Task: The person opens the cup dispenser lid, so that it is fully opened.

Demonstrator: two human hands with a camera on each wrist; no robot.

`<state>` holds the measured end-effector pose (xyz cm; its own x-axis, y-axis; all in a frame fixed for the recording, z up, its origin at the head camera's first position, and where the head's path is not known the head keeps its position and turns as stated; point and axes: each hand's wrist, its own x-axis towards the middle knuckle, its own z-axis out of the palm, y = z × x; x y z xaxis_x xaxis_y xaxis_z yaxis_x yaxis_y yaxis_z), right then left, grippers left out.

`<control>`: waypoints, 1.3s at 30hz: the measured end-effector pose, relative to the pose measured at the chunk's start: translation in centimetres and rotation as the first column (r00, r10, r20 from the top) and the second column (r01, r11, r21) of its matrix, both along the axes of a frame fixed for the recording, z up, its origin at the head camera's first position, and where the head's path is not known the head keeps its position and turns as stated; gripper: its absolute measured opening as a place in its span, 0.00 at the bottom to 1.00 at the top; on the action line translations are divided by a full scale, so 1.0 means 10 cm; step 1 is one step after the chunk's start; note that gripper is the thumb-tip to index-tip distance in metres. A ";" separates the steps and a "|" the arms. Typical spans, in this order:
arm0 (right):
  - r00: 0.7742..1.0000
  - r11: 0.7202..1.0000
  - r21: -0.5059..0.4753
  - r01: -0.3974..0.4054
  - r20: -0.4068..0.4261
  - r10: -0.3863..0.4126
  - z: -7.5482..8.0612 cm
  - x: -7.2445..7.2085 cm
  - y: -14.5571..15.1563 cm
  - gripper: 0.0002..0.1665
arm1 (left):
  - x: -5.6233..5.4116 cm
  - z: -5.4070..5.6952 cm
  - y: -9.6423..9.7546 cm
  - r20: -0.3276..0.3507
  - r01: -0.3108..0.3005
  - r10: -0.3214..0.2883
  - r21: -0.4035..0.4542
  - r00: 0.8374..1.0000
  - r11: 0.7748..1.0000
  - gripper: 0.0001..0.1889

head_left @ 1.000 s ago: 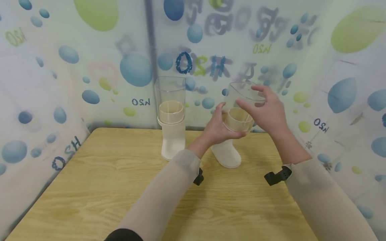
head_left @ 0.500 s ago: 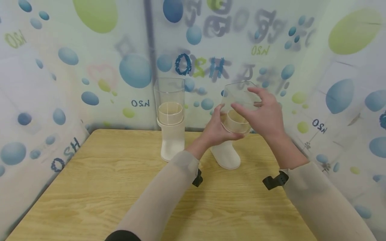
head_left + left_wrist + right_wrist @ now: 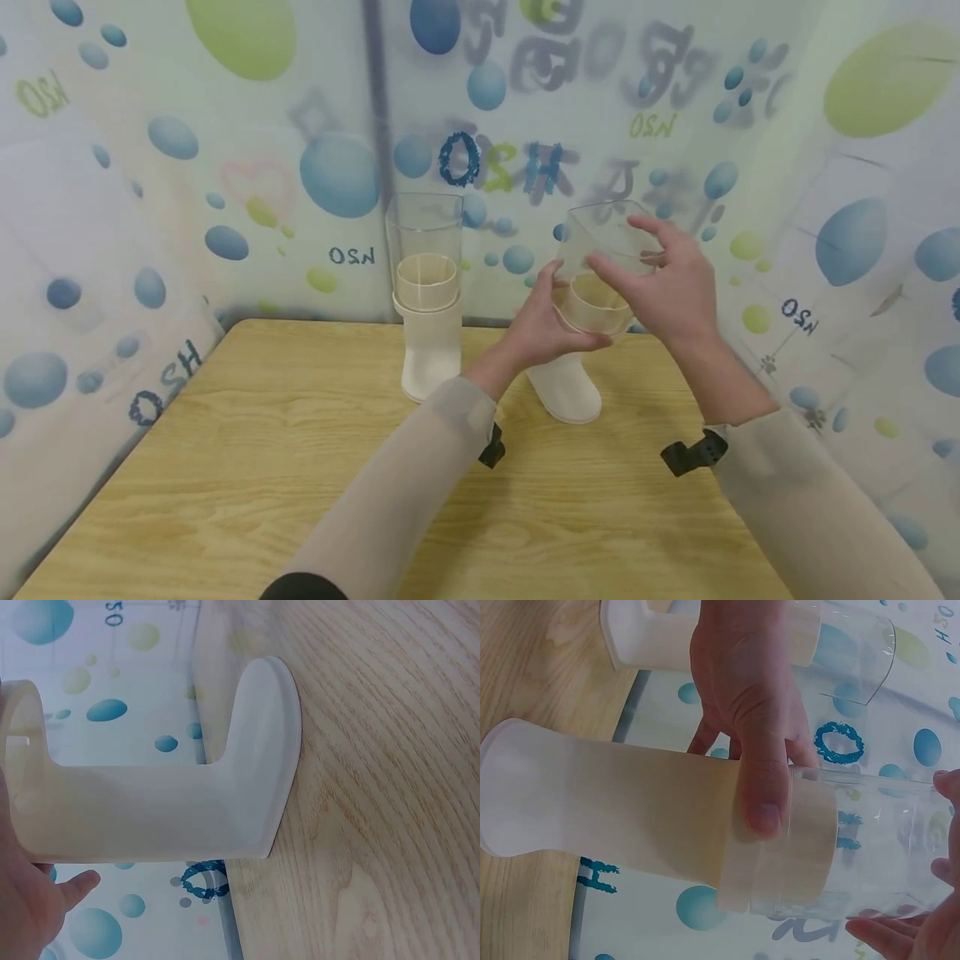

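Observation:
A cream boot-shaped base [image 3: 564, 392] stands on the table with a clear open-topped cylinder [image 3: 596, 237] around its collar. My left hand [image 3: 540, 325] grips the collar just below the clear part, its thumb across it in the right wrist view. Around the upper end of the cylinder curve the fingers and thumb of my right hand [image 3: 678, 283]. In the left wrist view the base [image 3: 157, 814] shows its foot on the wood, while my left hand [image 3: 34, 911] is at the edge. Part of the collar is hidden by my hands.
A second cream boot-shaped base [image 3: 432, 342], with its own clear cylinder [image 3: 425, 221], stands upright to the left. The wooden table [image 3: 262, 450] ends at a patterned back wall [image 3: 315, 292], and more patterned walls rise at both sides.
The clear cylinder's top rim lies at a different angle from one second ago, so it has turned a little. Both hands stay in nearly the same places, and the base stands where it was.

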<state>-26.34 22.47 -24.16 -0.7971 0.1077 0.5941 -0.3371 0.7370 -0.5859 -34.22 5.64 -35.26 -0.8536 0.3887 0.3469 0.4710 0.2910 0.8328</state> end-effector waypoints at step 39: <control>0.949 0.952 -0.193 0.236 0.255 -0.183 -0.11 0.43 1.15 0.45 | 0.29 -0.21 0.24 0.049 -0.242 0.239 0.072 0.970 0.968 0.67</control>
<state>-22.02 33.97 -25.29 -0.8547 0.3936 0.3385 -0.0244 0.6209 -0.7835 -31.33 8.05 -37.31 -0.9323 0.1436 0.3320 0.3613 0.3262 0.8735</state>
